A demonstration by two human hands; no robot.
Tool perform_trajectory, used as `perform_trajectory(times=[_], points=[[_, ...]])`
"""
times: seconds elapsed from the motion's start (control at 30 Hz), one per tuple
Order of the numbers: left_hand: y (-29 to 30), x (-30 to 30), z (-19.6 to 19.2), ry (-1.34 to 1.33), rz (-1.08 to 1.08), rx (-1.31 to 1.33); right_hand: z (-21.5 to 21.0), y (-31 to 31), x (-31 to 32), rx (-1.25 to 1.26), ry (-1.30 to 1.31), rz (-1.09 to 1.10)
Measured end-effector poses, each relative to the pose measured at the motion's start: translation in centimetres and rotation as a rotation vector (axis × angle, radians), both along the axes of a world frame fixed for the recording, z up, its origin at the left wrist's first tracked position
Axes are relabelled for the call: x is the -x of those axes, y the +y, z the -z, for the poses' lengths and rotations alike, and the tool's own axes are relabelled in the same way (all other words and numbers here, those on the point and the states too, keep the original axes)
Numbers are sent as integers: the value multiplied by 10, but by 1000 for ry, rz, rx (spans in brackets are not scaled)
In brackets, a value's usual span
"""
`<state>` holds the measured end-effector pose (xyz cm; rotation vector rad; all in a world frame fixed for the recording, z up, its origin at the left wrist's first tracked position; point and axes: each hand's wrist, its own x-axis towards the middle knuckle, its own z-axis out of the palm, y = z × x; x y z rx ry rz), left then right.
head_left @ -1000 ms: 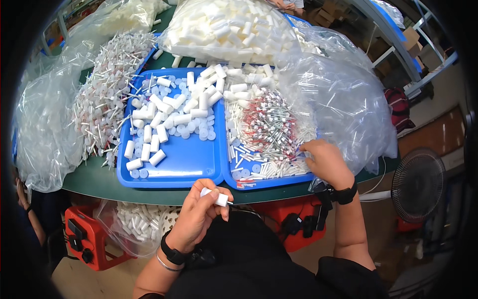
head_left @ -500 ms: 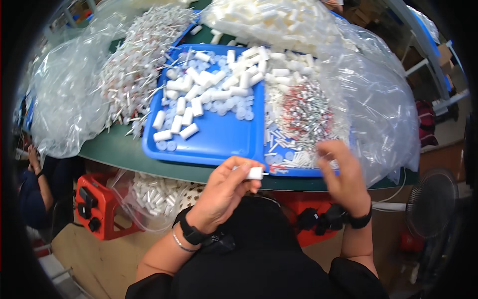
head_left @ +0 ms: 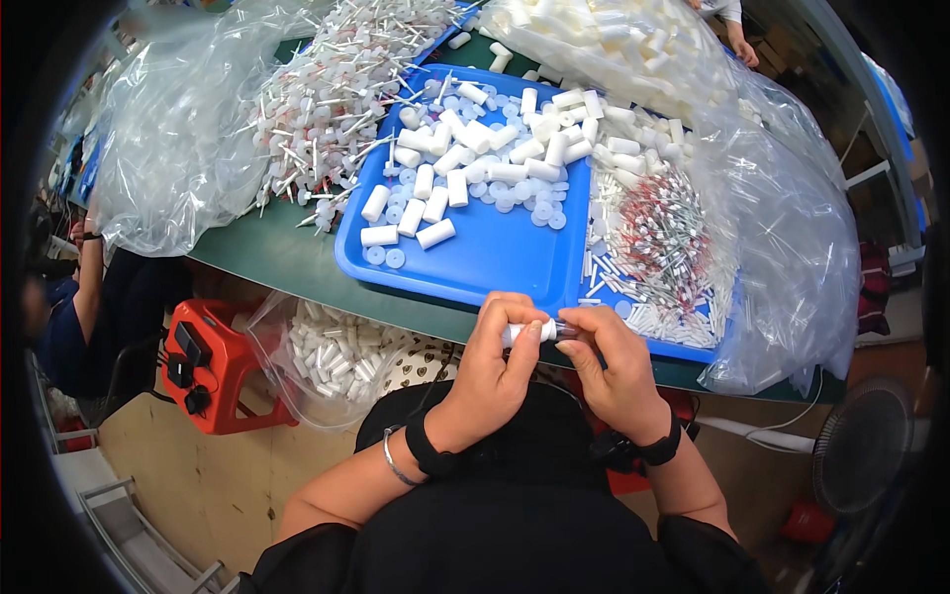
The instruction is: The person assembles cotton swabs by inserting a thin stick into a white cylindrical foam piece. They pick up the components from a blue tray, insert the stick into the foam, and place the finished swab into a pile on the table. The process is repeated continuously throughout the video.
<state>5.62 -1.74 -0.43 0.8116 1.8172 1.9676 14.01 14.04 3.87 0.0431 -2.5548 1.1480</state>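
My left hand (head_left: pixel 482 371) is closed round a white plastic cylinder (head_left: pixel 514 335), held just off the table's front edge. Close against it, my right hand (head_left: pixel 621 368) pinches a small clear and reddish piece (head_left: pixel 568 333) at the cylinder's right end. Whether that piece sits inside the cylinder or only touches it is hidden by my fingers. Beyond my hands lies a blue tray (head_left: pixel 445 270) with loose white cylinders (head_left: pixel 435 203) and translucent round discs (head_left: pixel 542 210). The tray on the right (head_left: pixel 683 350) carries thin white pins (head_left: pixel 665 320) and a heap of red and silver pieces (head_left: pixel 663 238).
At the back left rises a pile of white-stemmed pieces (head_left: pixel 327 109) beside a clear plastic bag (head_left: pixel 178 148). A big bag of white cylinders (head_left: pixel 614 40) lies at the back. Below are a red stool (head_left: pixel 223 366) and a fan (head_left: pixel 861 436). Another person's hand (head_left: pixel 742 48) shows far right.
My right hand has come left from over the right tray to meet my left hand at the white cylinder. The whole view has shifted, placing the trays further right.
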Motion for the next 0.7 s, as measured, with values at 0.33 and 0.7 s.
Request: perform_trajectory(times=[0.33,0.7], points=[[0,4,-1,-457,384,-281,16,-13,7,20,-51,-108],[-6,16,-3,-1101,441,-578,20,-15,21,-310,152,-89]])
